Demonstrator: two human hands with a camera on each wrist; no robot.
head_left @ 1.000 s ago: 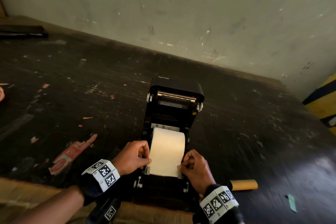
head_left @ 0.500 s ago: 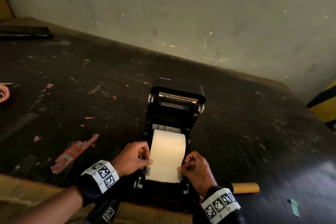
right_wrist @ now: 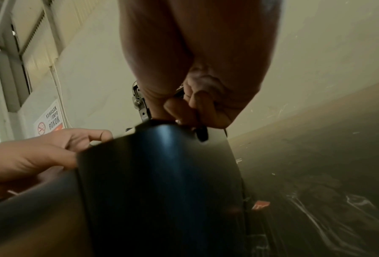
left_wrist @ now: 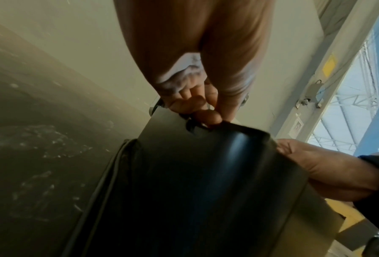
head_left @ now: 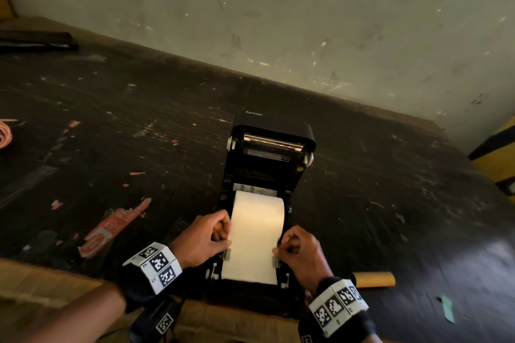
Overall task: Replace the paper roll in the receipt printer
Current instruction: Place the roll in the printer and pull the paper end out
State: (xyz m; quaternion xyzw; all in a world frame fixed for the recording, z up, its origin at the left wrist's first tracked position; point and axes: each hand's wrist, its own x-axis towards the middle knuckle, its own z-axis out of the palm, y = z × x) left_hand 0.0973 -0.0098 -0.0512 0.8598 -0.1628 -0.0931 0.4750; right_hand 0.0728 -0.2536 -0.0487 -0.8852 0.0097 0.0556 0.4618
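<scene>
While a cardboard core (head_left: 373, 279) lies on the counter (head_left: 139, 147) beside the printer (head_left: 267, 164), left hand (head_left: 204, 237) and right hand (head_left: 302, 249) pinch the paper (head_left: 255, 234) edges

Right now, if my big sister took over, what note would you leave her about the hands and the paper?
Left hand: pinches the left edge of the paper strip.
Right hand: pinches the strip's right edge.
Printer: on the dark table, lid open and tilted back; the white strip is drawn toward you over the front.
Old cardboard core: lying on the table, right of the printer.
Done: new paper is in, old core is out.
Left: line the strip up, close the lid, probably tear off the extra.
</scene>
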